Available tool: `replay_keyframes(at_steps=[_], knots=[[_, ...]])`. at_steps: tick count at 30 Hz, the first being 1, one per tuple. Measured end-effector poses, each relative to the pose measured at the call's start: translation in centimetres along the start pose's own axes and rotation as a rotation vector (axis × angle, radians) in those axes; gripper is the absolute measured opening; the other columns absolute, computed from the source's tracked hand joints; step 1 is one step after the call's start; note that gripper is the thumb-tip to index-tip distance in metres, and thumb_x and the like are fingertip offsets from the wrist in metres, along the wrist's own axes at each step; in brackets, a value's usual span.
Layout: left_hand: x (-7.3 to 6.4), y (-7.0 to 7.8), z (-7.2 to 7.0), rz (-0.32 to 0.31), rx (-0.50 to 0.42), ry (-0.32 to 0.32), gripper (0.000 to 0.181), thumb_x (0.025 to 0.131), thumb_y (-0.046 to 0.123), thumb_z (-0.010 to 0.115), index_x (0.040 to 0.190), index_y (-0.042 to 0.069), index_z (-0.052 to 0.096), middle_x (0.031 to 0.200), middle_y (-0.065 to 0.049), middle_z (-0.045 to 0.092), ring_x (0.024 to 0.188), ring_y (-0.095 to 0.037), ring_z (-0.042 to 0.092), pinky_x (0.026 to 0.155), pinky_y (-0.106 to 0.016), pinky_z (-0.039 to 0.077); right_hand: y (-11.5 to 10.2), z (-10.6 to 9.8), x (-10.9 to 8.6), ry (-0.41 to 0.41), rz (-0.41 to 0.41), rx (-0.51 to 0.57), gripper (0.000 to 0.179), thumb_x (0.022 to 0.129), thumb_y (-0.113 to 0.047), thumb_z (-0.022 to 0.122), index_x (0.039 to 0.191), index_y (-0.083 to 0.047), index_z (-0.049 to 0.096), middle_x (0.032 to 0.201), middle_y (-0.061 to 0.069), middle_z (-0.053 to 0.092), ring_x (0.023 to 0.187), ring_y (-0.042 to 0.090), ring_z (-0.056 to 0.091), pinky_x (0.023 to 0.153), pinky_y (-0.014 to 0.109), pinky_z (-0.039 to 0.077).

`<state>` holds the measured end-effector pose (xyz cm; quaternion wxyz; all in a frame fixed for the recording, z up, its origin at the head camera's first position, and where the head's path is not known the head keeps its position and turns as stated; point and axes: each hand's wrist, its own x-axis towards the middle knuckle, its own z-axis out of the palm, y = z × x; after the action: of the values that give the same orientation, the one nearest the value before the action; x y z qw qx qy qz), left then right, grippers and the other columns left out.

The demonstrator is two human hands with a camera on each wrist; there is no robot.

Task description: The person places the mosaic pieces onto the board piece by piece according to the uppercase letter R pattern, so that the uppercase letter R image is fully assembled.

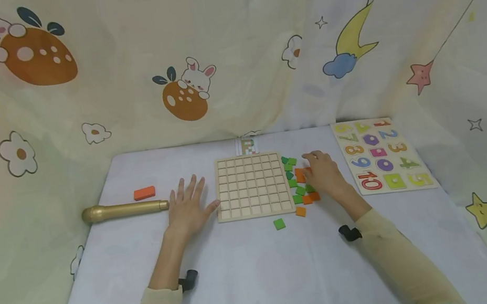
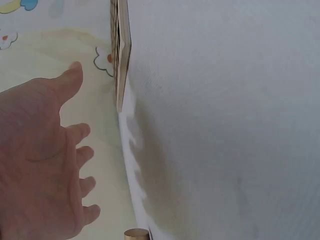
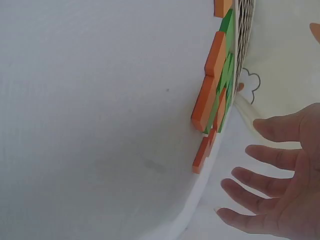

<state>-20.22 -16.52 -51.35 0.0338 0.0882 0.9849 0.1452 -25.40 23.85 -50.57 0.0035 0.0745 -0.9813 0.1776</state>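
Note:
A square wooden grid board [image 1: 253,186] lies on the white table, its cells bare. My left hand [image 1: 187,207] is spread flat with straight fingers, its thumb at the board's left edge. In the left wrist view that hand [image 2: 42,160] holds nothing. My right hand [image 1: 325,173] is over the right side of a scatter of green tiles [image 1: 293,183] and orange tiles [image 1: 300,175]. In the right wrist view the fingers of the right hand [image 3: 280,175] are relaxed and apart, with nothing between them. It hides some of the tiles in the head view.
A gold microphone-shaped stick [image 1: 125,209] and an orange block [image 1: 144,192] lie at the left. At the right is a number puzzle board [image 1: 383,156]. A small patterned card [image 1: 247,145] sits behind the grid board. One green tile [image 1: 279,224] lies in front.

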Motion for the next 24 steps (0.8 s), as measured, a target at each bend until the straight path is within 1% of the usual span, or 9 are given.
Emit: replay_keyframes(at_steps=[5, 7, 8, 11, 13, 15, 18, 22, 24], knots=[[0.2, 0.0, 0.5, 0.024, -0.027, -0.017, 0.087, 0.102, 0.064, 0.053, 0.167, 0.012, 0.025, 0.175, -0.013, 0.011, 0.160, -0.043, 0.001, 0.126, -0.065, 0.003, 0.7, 0.3, 0.5, -0.021, 0.029, 0.039, 0.041, 0.104, -0.019, 0.063, 0.141, 0.000, 0.061, 0.142, 0.031, 0.053, 0.128, 0.050, 0.051, 0.105, 0.064, 0.046], [0.3, 0.1, 0.6, 0.032, -0.045, -0.035, 0.087, 0.102, 0.062, 0.054, 0.166, 0.011, 0.026, 0.175, -0.014, 0.012, 0.160, -0.044, 0.002, 0.126, -0.066, 0.005, 1.1, 0.4, 0.8, -0.027, 0.030, 0.042, 0.039, 0.103, -0.018, 0.064, 0.136, 0.002, 0.064, 0.136, 0.031, 0.057, 0.123, 0.049, 0.054, 0.103, 0.063, 0.048], [0.4, -0.1, 1.0, 0.041, -0.053, -0.043, 0.088, 0.102, 0.063, 0.053, 0.166, 0.010, 0.026, 0.174, -0.015, 0.012, 0.159, -0.045, 0.002, 0.126, -0.066, 0.005, 1.3, 0.5, 0.8, -0.035, 0.032, 0.043, 0.038, 0.103, -0.018, 0.064, 0.135, 0.003, 0.064, 0.133, 0.031, 0.058, 0.122, 0.048, 0.056, 0.103, 0.062, 0.049], [0.6, 0.1, 1.2, 0.053, -0.083, -0.075, 0.088, 0.102, 0.061, 0.055, 0.165, 0.007, 0.027, 0.174, -0.016, 0.013, 0.159, -0.046, 0.003, 0.126, -0.066, 0.006, 1.7, 0.7, 1.0, -0.055, 0.039, 0.052, 0.035, 0.102, -0.015, 0.065, 0.131, 0.005, 0.067, 0.123, 0.029, 0.063, 0.115, 0.044, 0.061, 0.100, 0.058, 0.052], [0.7, 0.4, 1.2, 0.053, -0.077, -0.105, 0.088, 0.101, 0.059, 0.057, 0.166, 0.007, 0.026, 0.174, -0.015, 0.013, 0.159, -0.044, 0.003, 0.127, -0.064, 0.006, 2.0, 0.7, 1.0, -0.073, 0.054, 0.068, 0.034, 0.100, -0.013, 0.066, 0.129, 0.006, 0.068, 0.119, 0.026, 0.064, 0.111, 0.041, 0.063, 0.098, 0.055, 0.054], [0.7, 0.9, 1.0, 0.055, -0.077, -0.138, 0.091, 0.101, 0.059, 0.059, 0.167, 0.008, 0.023, 0.175, -0.012, 0.009, 0.160, -0.042, -0.001, 0.127, -0.062, 0.004, 2.1, 0.6, 1.1, -0.082, 0.059, 0.083, 0.032, 0.099, -0.009, 0.067, 0.127, 0.006, 0.069, 0.117, 0.025, 0.064, 0.110, 0.040, 0.064, 0.096, 0.054, 0.055], [0.9, 1.2, 1.1, 0.071, -0.084, -0.167, 0.098, 0.098, 0.060, 0.063, 0.167, 0.007, 0.020, 0.176, -0.011, 0.007, 0.160, -0.040, -0.002, 0.128, -0.061, 0.002, 2.2, 0.5, 1.2, -0.083, 0.058, 0.086, 0.030, 0.096, -0.005, 0.069, 0.124, 0.007, 0.070, 0.115, 0.024, 0.065, 0.106, 0.037, 0.064, 0.092, 0.051, 0.056], [1.1, 1.6, 1.1, 0.090, -0.098, -0.179, 0.107, 0.092, 0.061, 0.071, 0.167, 0.006, 0.019, 0.175, -0.011, 0.010, 0.160, -0.041, 0.000, 0.127, -0.062, 0.003, 2.3, 0.4, 1.6, -0.080, 0.058, 0.091, 0.028, 0.096, -0.006, 0.071, 0.121, 0.006, 0.070, 0.111, 0.022, 0.067, 0.098, 0.034, 0.064, 0.087, 0.048, 0.057], [1.2, 1.8, 1.1, 0.095, -0.082, -0.188, 0.109, 0.091, 0.062, 0.073, 0.167, 0.007, 0.017, 0.175, -0.010, 0.010, 0.161, -0.040, 0.000, 0.128, -0.061, 0.004, 2.4, 0.4, 1.8, -0.087, 0.067, 0.106, 0.028, 0.096, -0.007, 0.071, 0.121, 0.006, 0.070, 0.110, 0.022, 0.067, 0.096, 0.034, 0.063, 0.086, 0.047, 0.057]])
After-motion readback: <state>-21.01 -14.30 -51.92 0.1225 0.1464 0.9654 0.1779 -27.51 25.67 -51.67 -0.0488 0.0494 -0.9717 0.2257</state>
